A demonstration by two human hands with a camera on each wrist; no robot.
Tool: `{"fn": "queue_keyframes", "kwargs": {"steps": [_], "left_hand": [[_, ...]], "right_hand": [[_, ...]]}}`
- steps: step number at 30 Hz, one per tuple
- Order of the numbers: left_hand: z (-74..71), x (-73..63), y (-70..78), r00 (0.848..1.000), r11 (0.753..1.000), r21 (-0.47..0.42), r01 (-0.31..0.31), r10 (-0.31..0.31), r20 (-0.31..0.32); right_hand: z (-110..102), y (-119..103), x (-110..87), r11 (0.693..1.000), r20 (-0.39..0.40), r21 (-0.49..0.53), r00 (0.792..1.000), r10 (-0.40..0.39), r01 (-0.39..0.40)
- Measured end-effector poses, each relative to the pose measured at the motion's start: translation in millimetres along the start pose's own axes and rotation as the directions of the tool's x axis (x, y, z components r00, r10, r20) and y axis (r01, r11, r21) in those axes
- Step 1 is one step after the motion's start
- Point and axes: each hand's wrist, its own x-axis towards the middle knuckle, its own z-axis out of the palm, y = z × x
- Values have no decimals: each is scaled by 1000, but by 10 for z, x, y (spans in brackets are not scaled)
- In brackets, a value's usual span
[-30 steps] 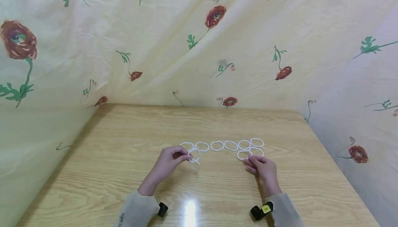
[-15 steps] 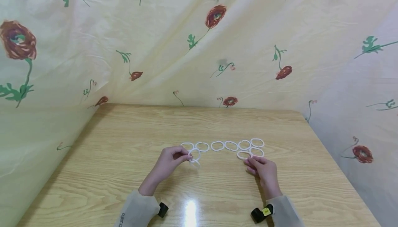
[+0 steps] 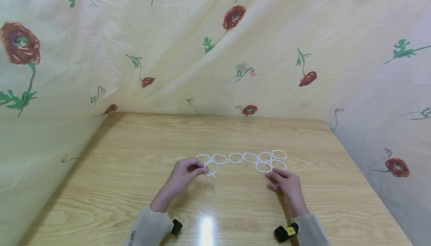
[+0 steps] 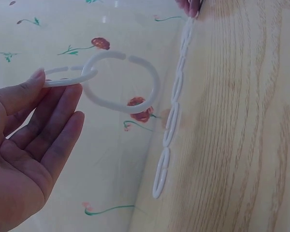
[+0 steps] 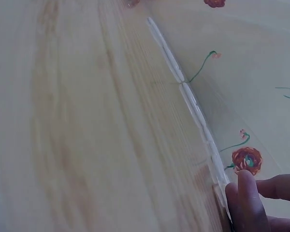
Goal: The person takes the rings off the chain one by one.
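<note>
My left hand (image 3: 188, 169) pinches a white oval plastic chain link (image 3: 210, 167) between thumb and fingertips, above the table. Hooked through it hangs a second link (image 4: 121, 81), each having a small gap in its loop. A row of similar links (image 3: 250, 158) lies flat on the table beyond both hands. My right hand (image 3: 286, 186) is at the row's right end, its fingertips at the lower right edge of the nearest link (image 3: 263, 167). In the right wrist view the fingers (image 5: 246, 193) hide that end of the row; whether they touch the link cannot be made out.
The links lie on a wood-grain table (image 3: 151, 133). A flower-printed cloth (image 3: 188, 70) rises behind the table and along its sides. Each wrist wears a black camera (image 3: 282, 233) below the sleeve.
The link by my right hand has shifted slightly left and lies flatter, while that hand has drawn a little right and back. My left hand stays; its hanging link has turned.
</note>
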Motion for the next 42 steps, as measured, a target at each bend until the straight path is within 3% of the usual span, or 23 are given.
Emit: {"fn": "queue_keyframes", "kwargs": {"steps": [11,25,30,37,42], "left_hand": [[-8,-2,23,1000,1000,-1,-3,3,8],[-12,5,6,1000,1000,-16,-7,7,5],[-19,2,0,1000,1000,-23,0,0,-4],[-18,9,6,1000,1000,-18,13,-14,-18],[-22,19,12,999,1000,-15,16,-16,-31]], "right_hand": [[12,-120,-56,995,42,-87,999,-34,38],[569,-354,-261,968,186,-149,967,-173,202],[752,-330,-336,945,308,-186,929,-205,270],[976,-267,-393,912,469,-213,855,-219,350],[1102,-264,-430,907,487,-218,846,-217,359]]}}
